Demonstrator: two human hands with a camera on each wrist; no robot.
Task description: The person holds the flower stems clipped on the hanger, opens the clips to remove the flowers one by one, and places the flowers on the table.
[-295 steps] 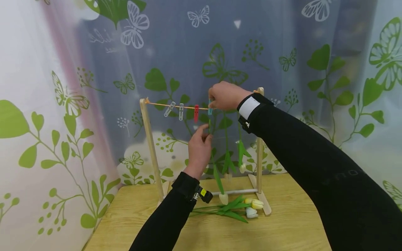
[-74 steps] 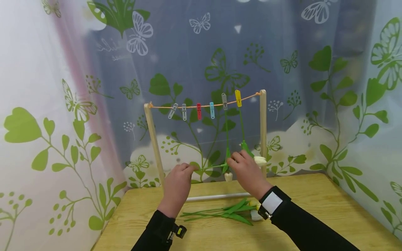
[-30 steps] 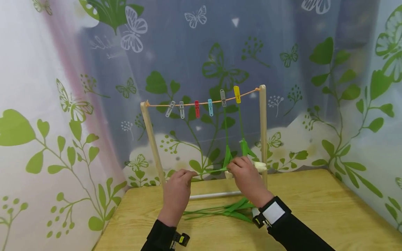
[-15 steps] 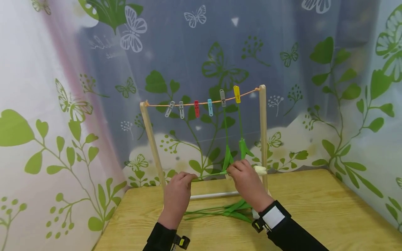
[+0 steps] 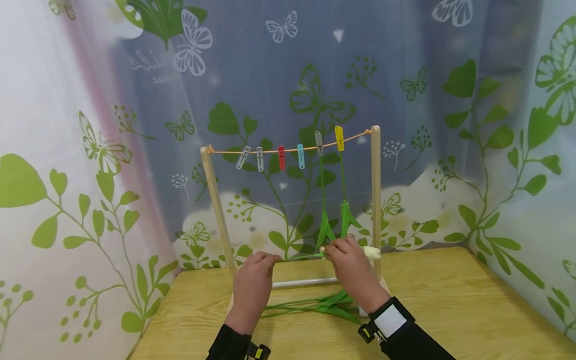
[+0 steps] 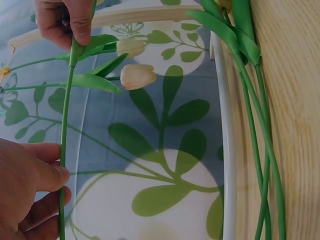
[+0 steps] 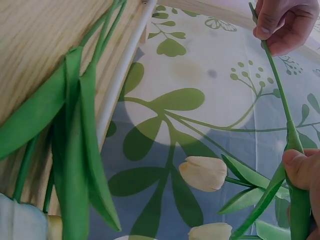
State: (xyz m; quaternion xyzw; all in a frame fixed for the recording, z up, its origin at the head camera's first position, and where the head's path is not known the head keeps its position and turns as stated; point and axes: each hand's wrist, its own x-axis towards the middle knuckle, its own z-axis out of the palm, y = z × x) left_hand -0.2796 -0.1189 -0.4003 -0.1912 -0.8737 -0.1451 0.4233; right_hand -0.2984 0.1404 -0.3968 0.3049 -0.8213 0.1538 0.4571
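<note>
With the left hand (image 5: 253,286), pinches the lower stem of a white tulip (image 7: 293,134). Holds the tulip nearly level between both hands, above loose tulips (image 5: 330,301) on the table (image 5: 450,295). With the right hand (image 5: 355,267), pinches its leafy section, before two clipped hanging tulips (image 5: 323,227).

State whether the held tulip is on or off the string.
Off: left hand and right hand hold the white tulip below the orange string.

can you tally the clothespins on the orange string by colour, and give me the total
Grey clothespins: 3
Red clothespin: 1
Light blue clothespin: 1
Yellow clothespin: 1
Total: 6
</note>
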